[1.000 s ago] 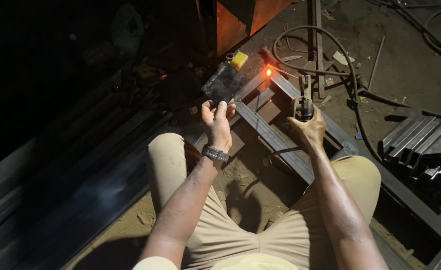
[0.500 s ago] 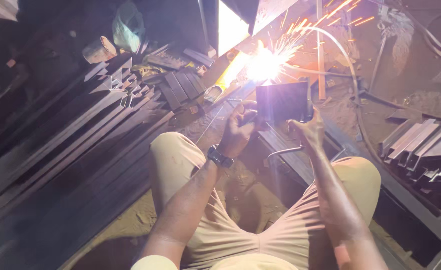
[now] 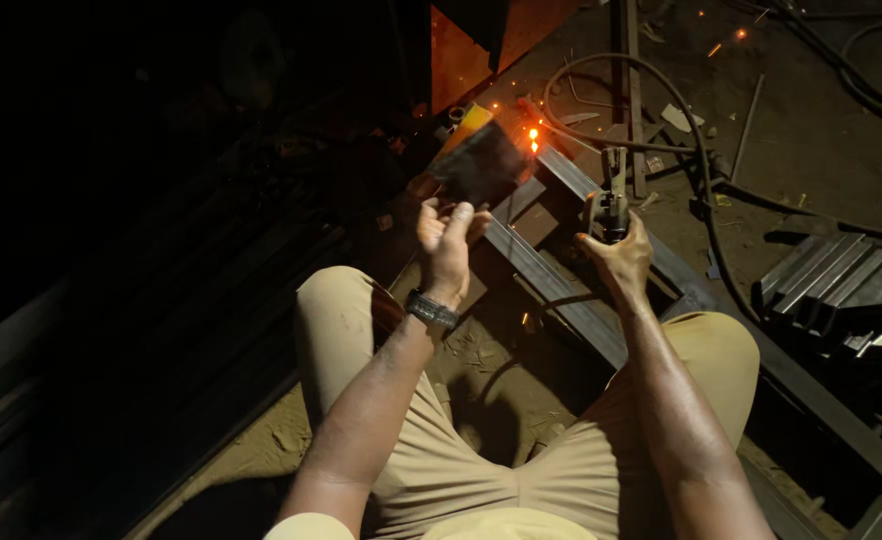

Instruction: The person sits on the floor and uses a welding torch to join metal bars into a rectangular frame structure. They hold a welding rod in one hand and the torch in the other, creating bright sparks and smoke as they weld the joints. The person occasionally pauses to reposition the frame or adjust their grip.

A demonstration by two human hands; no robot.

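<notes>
Arc out, weld spot glowing

Sparks have died since half a second ago; the bright flash is gone and only a small orange glowing spot (image 3: 532, 134) remains on the steel frame (image 3: 561, 290) between my knees. My left hand (image 3: 448, 240) grips the dark shield glass (image 3: 483, 163), fingers clenched on its lower edge, now tilted off to the side of the glow. My right hand (image 3: 616, 250) is closed around the electrode holder (image 3: 612, 195), lifted clear of the joint, its cable (image 3: 701, 170) looping away. I judge this bead finished and cooling.
</notes>
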